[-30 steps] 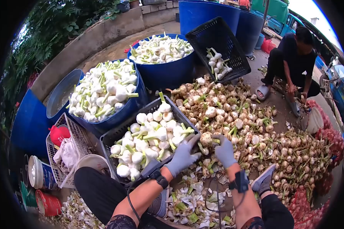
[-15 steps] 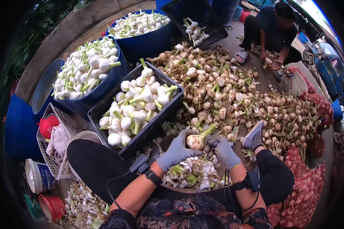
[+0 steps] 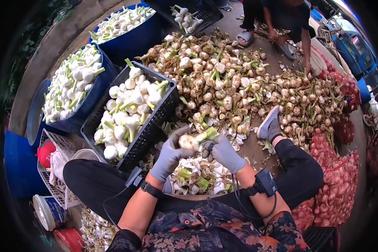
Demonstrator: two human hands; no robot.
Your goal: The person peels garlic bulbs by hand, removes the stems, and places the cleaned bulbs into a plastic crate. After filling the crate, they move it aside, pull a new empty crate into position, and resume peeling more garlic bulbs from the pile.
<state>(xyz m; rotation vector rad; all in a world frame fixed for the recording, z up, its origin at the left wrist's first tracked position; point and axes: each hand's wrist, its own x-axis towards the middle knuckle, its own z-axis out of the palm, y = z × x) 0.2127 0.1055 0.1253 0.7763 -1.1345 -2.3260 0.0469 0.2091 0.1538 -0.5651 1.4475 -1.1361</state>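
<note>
My left hand, in a grey glove with dark finger parts, is closed around a garlic bulb with brownish outer skin. The bulb's thick green stalk points up and right. My right hand, gloved the same way, has its fingers closed at the stalk's lower side. Something dark shows at those fingertips, too small to make out. Below both hands lies a heap of pale skins and green scraps between my legs. A black crate holding clean white garlic stands to the left of my hands.
Ahead spreads a large pile of unpeeled garlic. Blue tubs of white garlic stand at the left. Red net sacks lie at the right. Another person sits at the far right, one hand reaching to the pile.
The garlic bulb and both my hands have shifted left and slightly up in view. The view itself has tilted. The other person's hand has moved down to the pile.
</note>
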